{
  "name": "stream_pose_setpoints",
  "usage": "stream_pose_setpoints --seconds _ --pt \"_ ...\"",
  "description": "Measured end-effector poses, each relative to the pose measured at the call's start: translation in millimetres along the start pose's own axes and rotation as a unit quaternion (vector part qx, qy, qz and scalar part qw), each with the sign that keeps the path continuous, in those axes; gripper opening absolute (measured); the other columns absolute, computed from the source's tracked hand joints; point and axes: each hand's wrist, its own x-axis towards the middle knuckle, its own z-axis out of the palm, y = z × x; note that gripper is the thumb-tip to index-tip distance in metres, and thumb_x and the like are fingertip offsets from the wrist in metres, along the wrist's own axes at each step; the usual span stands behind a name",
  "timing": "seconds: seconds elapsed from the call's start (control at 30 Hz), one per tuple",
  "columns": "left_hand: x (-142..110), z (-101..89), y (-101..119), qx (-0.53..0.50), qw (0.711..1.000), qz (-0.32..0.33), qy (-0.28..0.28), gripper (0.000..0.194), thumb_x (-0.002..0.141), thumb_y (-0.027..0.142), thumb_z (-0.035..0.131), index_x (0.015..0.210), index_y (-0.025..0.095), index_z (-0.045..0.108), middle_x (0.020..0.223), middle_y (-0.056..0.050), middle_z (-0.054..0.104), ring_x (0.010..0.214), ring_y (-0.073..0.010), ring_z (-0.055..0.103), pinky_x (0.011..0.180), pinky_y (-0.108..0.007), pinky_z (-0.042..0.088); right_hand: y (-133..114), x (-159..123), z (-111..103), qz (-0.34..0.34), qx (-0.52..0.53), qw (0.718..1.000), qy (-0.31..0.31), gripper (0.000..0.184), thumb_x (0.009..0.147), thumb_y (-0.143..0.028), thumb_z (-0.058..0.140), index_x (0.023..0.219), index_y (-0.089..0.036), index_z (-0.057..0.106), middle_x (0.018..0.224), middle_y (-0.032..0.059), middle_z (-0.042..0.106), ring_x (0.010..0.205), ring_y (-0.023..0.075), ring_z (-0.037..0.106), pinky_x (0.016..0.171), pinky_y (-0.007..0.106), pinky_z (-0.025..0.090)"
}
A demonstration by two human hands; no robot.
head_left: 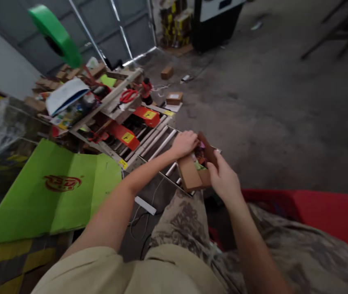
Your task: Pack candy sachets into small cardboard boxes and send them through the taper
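A small brown cardboard box (190, 175) stands with its top open over the near end of the roller conveyor (161, 143). Inside it show small colourful items (201, 154), pink, orange-brown and green, too blurred to name. My left hand (185, 143) has its fingers curled over the far left edge of the box; the fingertips are partly hidden. At the right side, my right hand (225, 176) grips the box wall, thumb toward the opening.
A carton-sealing machine (128, 136) with orange guards and a green tape roll (56, 36) stands at left. Nearer are a green cardboard sheet (66, 192) and a white power strip (145, 205). Small boxes (174, 98) lie on the floor. Something red (330, 216) is at right.
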Motion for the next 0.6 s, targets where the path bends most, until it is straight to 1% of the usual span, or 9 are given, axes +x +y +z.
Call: stream_pose_setpoints --seconds 0.07,0.13,0.23,0.3,0.4,0.47,0.5,0.53,0.6 --pt "-1.7 1.4 -4.2 -0.028 0.999 0.04 0.018 0.027 0.097 0.031 0.046 0.105 0.013 0.064 0.115 -0.018 0.062 0.111 -0.0302 0.053 0.097 -0.041 0.037 -2.0 1.8 3.1 0.01 0.006 1.0 0.005 0.06 0.095 -0.041 0.038 0.148 -0.014 0.047 0.132 0.0158 0.062 0.116 0.0316 0.062 0.096 0.042 0.051" --pt "-1.6 -0.4 -7.5 -0.052 0.995 0.082 0.0 0.023 0.094 0.034 0.052 0.104 0.015 0.062 0.115 -0.015 0.06 0.11 -0.0298 0.05 0.097 -0.041 0.037 -5.5 4.8 1.5 0.019 0.002 1.0 0.005 0.059 0.096 -0.041 0.037 0.147 -0.014 0.048 0.13 0.0152 0.063 0.114 0.0322 0.064 0.09 0.041 0.053" --pt "0.7 -2.7 -7.9 -0.066 0.992 0.107 -0.016 0.026 0.09 0.04 0.059 0.101 0.016 0.061 0.114 -0.014 0.058 0.108 -0.0303 0.048 0.097 -0.041 0.037 -7.5 6.6 -4.3 0.031 -0.012 0.999 -0.003 0.059 0.098 -0.041 0.033 0.148 -0.014 0.046 0.13 0.0152 0.063 0.111 0.0326 0.065 0.086 0.04 0.054" --pt "3.2 -0.9 -8.9 -0.08 0.99 0.116 -0.017 0.028 0.093 0.042 0.055 0.099 0.017 0.061 0.112 -0.014 0.058 0.107 -0.0299 0.048 0.098 -0.042 0.037 -7.5 4.3 -4.4 0.03 -0.024 0.999 -0.013 0.061 0.098 -0.043 0.034 0.151 -0.013 0.041 0.131 0.0162 0.062 0.111 0.0329 0.065 0.085 0.04 0.054" --pt "7.1 7.3 -19.1 -0.106 0.987 0.123 -0.001 0.033 0.099 0.04 0.037 0.093 0.018 0.061 0.104 -0.012 0.06 0.102 -0.0269 0.051 0.098 -0.042 0.038 -10.5 -6.6 7.9 -0.008 -0.058 0.998 -0.015 0.069 0.097 -0.047 0.04 0.154 -0.007 0.033 0.142 0.0205 0.053 0.119 0.0343 0.059 0.091 0.043 0.052" --pt "8.2 13.9 -29.7 -0.134 0.986 0.08 0.048 0.039 0.101 0.038 0.029 0.087 0.019 0.06 0.098 -0.011 0.061 0.098 -0.0247 0.053 0.097 -0.041 0.04 -15.2 -18.2 22.8 -0.052 -0.11 0.993 -0.006 0.075 0.096 -0.05 0.044 0.153 -0.003 0.031 0.151 0.0235 0.04 0.133 0.0369 0.048 0.103 0.05 0.045" --pt "7.6 16.5 -34.1 -0.152 0.983 0.037 0.094 0.041 0.101 0.039 0.026 0.088 0.019 0.059 0.096 -0.011 0.061 0.097 -0.0239 0.054 0.096 -0.04 0.042 -17.8 -24.1 30.4 -0.073 -0.142 0.987 -0.002 0.076 0.096 -0.051 0.046 0.153 -0.003 0.033 0.155 0.0241 0.034 0.138 0.0382 0.04 0.108 0.054 0.039" --pt "5.8 18.4 -36.5 -0.168 0.974 -0.017 0.151 0.042 0.102 0.04 0.024 0.09 0.019 0.059 0.097 -0.012 0.061 0.098 -0.0237 0.055 0.096 -0.04 0.042 -20.0 -29.2 37.2 -0.09 -0.174 0.981 -0.001 0.075 0.096 -0.052 0.047 0.152 -0.004 0.035 0.157 0.0242 0.029 0.143 0.0391 0.033 0.111 0.058 0.033" --pt "-3.6 19.8 -32.0 -0.184 0.938 -0.109 0.272 0.048 0.102 0.046 0.02 0.101 0.017 0.058 0.108 -0.016 0.06 0.11 -0.0249 0.055 0.1 -0.042 0.041 -21.5 -35.1 45.5 -0.102 -0.211 0.972 -0.003 0.073 0.096 -0.052 0.049 0.15 -0.006 0.039 0.159 0.0235 0.024 0.146 0.0394 0.026 0.113 0.062 0.027"
